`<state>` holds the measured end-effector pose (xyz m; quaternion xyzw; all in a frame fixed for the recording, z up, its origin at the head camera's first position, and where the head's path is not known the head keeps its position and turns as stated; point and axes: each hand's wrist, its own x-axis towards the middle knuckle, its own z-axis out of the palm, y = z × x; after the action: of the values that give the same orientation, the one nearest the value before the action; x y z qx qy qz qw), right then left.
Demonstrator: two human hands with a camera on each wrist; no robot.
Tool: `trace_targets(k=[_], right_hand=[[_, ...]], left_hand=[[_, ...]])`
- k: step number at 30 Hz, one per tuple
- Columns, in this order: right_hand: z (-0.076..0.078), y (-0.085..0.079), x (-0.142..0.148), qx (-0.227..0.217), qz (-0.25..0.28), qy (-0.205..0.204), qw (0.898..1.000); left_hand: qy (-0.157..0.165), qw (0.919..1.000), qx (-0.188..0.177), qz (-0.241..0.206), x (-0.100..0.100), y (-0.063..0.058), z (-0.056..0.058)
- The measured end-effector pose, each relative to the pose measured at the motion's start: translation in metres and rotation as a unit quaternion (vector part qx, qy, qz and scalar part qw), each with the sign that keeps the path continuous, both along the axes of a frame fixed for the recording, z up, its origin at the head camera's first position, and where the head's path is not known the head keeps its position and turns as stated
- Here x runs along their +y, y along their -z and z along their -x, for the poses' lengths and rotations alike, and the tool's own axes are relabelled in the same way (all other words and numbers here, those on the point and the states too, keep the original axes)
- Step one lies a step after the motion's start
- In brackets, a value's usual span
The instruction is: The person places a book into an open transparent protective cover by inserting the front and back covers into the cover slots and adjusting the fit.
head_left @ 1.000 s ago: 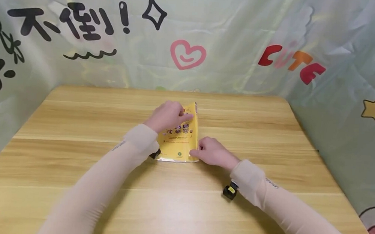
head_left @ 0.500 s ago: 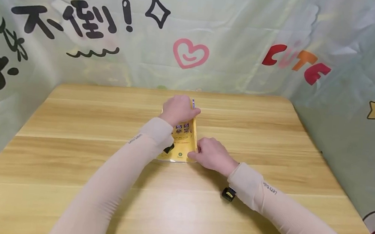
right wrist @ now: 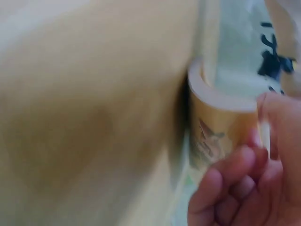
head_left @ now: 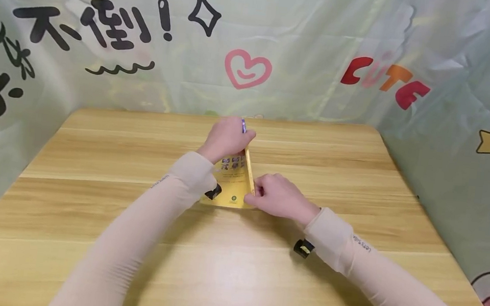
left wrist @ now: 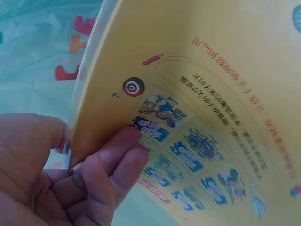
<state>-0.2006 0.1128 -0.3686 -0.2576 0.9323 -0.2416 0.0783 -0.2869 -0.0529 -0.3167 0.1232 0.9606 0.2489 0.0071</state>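
Observation:
A yellow book (head_left: 229, 186) with small printed pictures lies on the table in the head view, its right side raised and leaning left. My left hand (head_left: 227, 137) grips the far part of that raised edge. Seen from the left wrist, the thumb is on one side of the yellow cover (left wrist: 235, 94) and curled fingers are on the other. My right hand (head_left: 279, 196) pinches the near right edge between thumb and fingers. In the right wrist view the book (right wrist: 217, 125) is curved and blurred, with a small drawing on it.
The wooden table (head_left: 89, 207) reaches a patterned cloth backdrop (head_left: 300, 40) at the back and sides. Black wrist cameras hang under both sleeves, one being the right camera (head_left: 304, 248).
My left hand has shifted from the cover to the book's far right edge, moving right, then back left and up. That edge has risen and tilted left; my right hand stays near the lower corner.

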Motion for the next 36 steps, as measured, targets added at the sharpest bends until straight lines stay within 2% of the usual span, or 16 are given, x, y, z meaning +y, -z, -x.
trace_targets(k=[3, 6, 9, 11, 14, 15, 18, 20, 22, 24, 25, 26, 30, 33, 36], right_hand=[[0.004, -0.012, 0.012, 0.009, 0.037, -0.036, 0.999], [0.008, -0.026, 0.024, -0.001, 0.078, -0.045, 0.996], [0.015, -0.039, 0.039, -0.005, 0.114, -0.018, 0.993], [0.019, -0.046, 0.050, 0.006, 0.134, 0.017, 0.991], [0.019, -0.061, 0.065, 0.017, 0.176, 0.076, 0.981], [0.021, -0.064, 0.070, 0.030, 0.185, 0.095, 0.978], [0.027, -0.068, 0.084, 0.069, 0.210, 0.132, 0.966], [0.036, -0.063, 0.094, 0.099, 0.212, 0.148, 0.961], [0.038, -0.061, 0.098, 0.106, 0.220, 0.154, 0.957], [0.040, -0.058, 0.100, 0.103, 0.218, 0.153, 0.958], [0.041, -0.056, 0.099, 0.100, 0.216, 0.151, 0.960], [0.042, -0.054, 0.099, 0.097, 0.209, 0.149, 0.962], [0.044, -0.046, 0.096, 0.085, 0.184, 0.144, 0.969], [0.044, -0.042, 0.093, 0.079, 0.173, 0.142, 0.971], [0.044, -0.040, 0.091, 0.075, 0.162, 0.142, 0.974]], left_hand=[[0.001, 0.9982, -0.010, -0.059, -0.002, -0.009, -0.001], [-0.001, 0.9931, -0.030, -0.113, -0.003, -0.020, -0.002], [-0.011, 0.9856, -0.046, -0.162, -0.006, -0.028, -0.004], [-0.013, 0.9802, -0.049, -0.191, -0.008, -0.030, -0.004], [-0.009, 0.9682, -0.049, -0.245, -0.011, -0.028, -0.005], [-0.004, 0.9611, -0.054, -0.271, -0.012, -0.027, -0.006], [0.014, 0.9322, -0.092, -0.350, -0.017, -0.017, -0.005], [0.028, 0.9105, -0.136, -0.390, -0.023, -0.005, -0.002], [0.035, 0.8897, -0.187, -0.415, -0.030, 0.012, 0.001], [0.038, 0.8847, -0.223, -0.407, -0.039, 0.030, 0.004], [0.035, 0.8851, -0.238, -0.399, -0.044, 0.039, 0.005], [0.028, 0.8898, -0.247, -0.383, -0.048, 0.047, 0.005], [-0.005, 0.9279, -0.235, -0.290, -0.059, 0.072, 0.002], [-0.029, 0.9513, -0.205, -0.228, -0.059, 0.080, -0.003], [-0.052, 0.9657, -0.185, -0.175, -0.056, 0.080, -0.009]])
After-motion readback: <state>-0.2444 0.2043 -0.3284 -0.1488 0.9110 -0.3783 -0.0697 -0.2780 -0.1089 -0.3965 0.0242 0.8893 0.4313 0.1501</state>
